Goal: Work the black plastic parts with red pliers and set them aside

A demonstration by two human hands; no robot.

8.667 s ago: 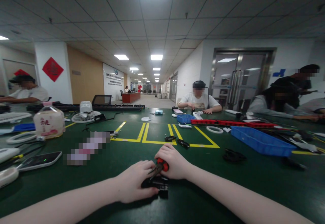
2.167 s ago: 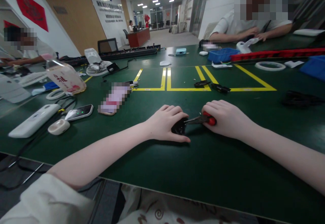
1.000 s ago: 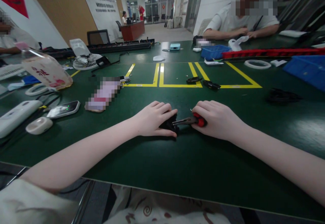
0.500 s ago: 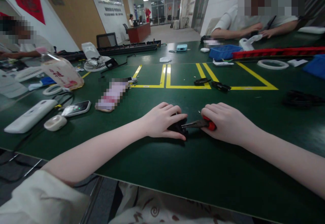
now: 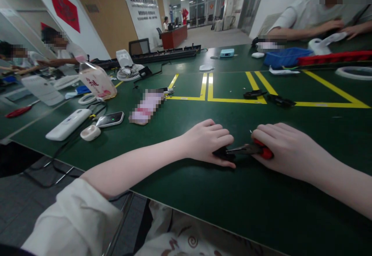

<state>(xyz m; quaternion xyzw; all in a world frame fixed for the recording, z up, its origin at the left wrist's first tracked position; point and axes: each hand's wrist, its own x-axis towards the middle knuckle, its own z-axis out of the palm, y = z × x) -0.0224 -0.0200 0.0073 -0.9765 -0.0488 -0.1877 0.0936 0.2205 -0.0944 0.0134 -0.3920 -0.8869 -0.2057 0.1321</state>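
Note:
On the green table [image 5: 203, 194], my left hand [image 5: 209, 144] lies curled over a small black part [image 5: 222, 153] and presses it down. My right hand [image 5: 283, 149] is closed round the red handles of a pair of pliers [image 5: 249, 150]. The metal jaws point left and meet the black part under my left fingers. Most of the part is hidden by that hand.
Two loose black parts [image 5: 254, 93] lie on the yellow floor-tape lines [image 5: 209, 89] ahead. Left: a phone [image 5: 110, 119], white devices [image 5: 68, 119], a bottle [image 5: 96, 81], a small fan [image 5: 126, 64]. A blue bin [image 5: 286, 57] and red rail [image 5: 334, 57] sit far right. Other people work at both sides.
My view has swung left and tilted, so hands sit further right in frame. The hands keep the same hold on the part and pliers.

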